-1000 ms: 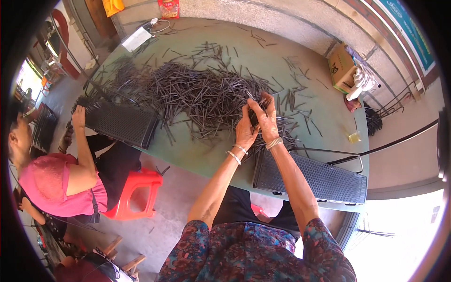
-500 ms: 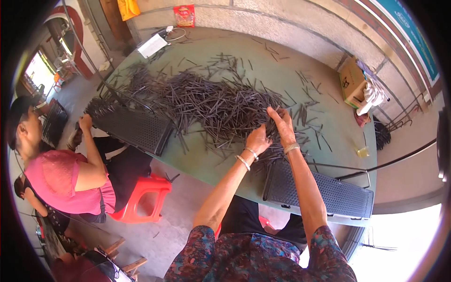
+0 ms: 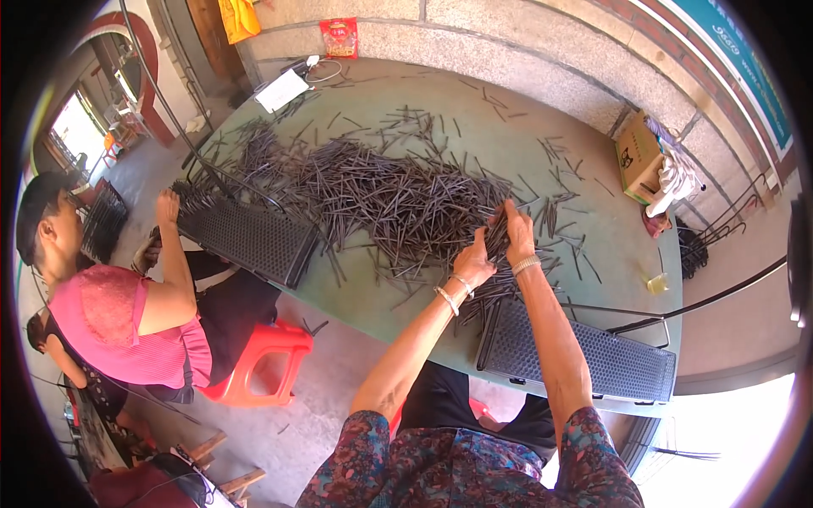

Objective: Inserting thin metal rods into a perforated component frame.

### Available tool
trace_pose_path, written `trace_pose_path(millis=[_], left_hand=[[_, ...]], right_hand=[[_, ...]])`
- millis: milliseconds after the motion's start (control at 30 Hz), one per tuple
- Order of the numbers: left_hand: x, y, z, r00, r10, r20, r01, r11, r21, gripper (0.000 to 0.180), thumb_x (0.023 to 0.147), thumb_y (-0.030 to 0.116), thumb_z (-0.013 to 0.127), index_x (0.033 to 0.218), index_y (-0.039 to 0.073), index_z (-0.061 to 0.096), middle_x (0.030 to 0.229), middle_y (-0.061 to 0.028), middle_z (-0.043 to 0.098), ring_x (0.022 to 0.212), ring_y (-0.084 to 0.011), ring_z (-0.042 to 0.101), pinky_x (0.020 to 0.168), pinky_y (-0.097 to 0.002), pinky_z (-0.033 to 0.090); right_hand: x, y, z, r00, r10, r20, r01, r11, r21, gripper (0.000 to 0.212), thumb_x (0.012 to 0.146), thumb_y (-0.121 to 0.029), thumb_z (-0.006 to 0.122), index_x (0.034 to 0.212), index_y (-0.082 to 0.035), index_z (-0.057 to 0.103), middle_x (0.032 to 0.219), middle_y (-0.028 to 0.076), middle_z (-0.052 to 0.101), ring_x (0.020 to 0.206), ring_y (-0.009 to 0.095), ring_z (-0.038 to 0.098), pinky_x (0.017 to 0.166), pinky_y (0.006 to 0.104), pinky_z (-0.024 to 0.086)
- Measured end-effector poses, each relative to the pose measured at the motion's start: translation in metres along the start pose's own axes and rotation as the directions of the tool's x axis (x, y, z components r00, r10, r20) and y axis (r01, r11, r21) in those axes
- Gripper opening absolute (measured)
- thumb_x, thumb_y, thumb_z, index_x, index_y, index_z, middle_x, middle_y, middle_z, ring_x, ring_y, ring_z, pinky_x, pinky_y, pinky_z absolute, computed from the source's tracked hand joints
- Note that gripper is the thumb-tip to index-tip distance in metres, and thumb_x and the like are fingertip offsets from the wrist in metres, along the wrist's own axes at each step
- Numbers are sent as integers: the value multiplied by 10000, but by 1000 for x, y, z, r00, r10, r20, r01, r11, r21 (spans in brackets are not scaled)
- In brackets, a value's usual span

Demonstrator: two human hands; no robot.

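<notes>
A broad heap of thin dark sticks [image 3: 389, 195] lies across the green tabletop. At the heap's right end my left hand [image 3: 474, 262] and my right hand [image 3: 519, 237] are close together, with a small bunch of the sticks between them. Both hands are closed around this bunch, the right one a little farther from me. Just below my hands, and partly behind my right forearm, a black perforated tray [image 3: 610, 351] rests at the table's near edge. Loose sticks lie at its left end.
A co-worker in a pink top [image 3: 127, 326] sits at left on a red stool [image 3: 262, 364], beside another black perforated tray [image 3: 246, 237]. A cardboard box [image 3: 639, 161] and a small cup [image 3: 657, 284] are at right. A white power strip [image 3: 282, 91] lies at the back left.
My hands have shifted slightly around the bunch, and the left fingers now point more upward against it. The whole view has moved a little. The co-worker's raised hand has shifted slightly.
</notes>
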State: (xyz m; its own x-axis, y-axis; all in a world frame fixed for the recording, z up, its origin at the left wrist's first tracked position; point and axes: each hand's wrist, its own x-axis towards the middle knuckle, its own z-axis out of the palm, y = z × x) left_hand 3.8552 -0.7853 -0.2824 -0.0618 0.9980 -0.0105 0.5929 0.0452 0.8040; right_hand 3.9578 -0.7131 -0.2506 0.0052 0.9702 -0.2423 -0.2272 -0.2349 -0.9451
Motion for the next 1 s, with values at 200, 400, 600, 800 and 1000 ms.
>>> trace_pose_path(millis=[200,400,600,800,1000], left_hand=[[-9,-22,-8,920,31,390,243,736,-633,212,743,104,710,619,16,561,506,-35,525,433,-132,529,424,-280,417],[-11,-2,-22,929,-109,355,369,168,-914,165,820,121,686,862,-34,646,799,-123,665,711,-210,654,651,-333,556],[7,13,5,980,-138,144,149,27,-988,357,834,156,696,1110,-40,583,1024,-102,656,892,-178,631,795,-314,505],[-4,12,3,989,-137,-59,-11,326,-945,332,799,104,722,1063,16,541,923,-57,643,718,-131,609,592,-264,507],[-19,-15,-6,979,-42,-201,-119,682,-722,240,780,113,729,942,25,575,749,-15,640,681,-127,592,605,-274,483]], right_hand=[[51,-13,-33,963,-85,-255,175,918,356,332,948,-292,426,830,4,514,624,98,516,519,250,538,477,395,456],[33,-28,-27,946,-198,-256,210,978,18,479,907,-515,531,843,-40,516,561,15,449,373,111,363,341,271,296],[3,10,10,919,-385,-89,329,870,-369,630,928,-545,459,972,75,562,726,126,555,725,251,536,691,367,426],[-4,24,8,912,-395,113,387,733,-560,708,943,-597,359,1128,53,571,1041,154,616,952,244,556,873,316,406],[-55,-15,21,956,-212,204,272,901,-338,782,896,-690,349,1238,-8,518,1018,121,603,878,157,561,777,278,463]])
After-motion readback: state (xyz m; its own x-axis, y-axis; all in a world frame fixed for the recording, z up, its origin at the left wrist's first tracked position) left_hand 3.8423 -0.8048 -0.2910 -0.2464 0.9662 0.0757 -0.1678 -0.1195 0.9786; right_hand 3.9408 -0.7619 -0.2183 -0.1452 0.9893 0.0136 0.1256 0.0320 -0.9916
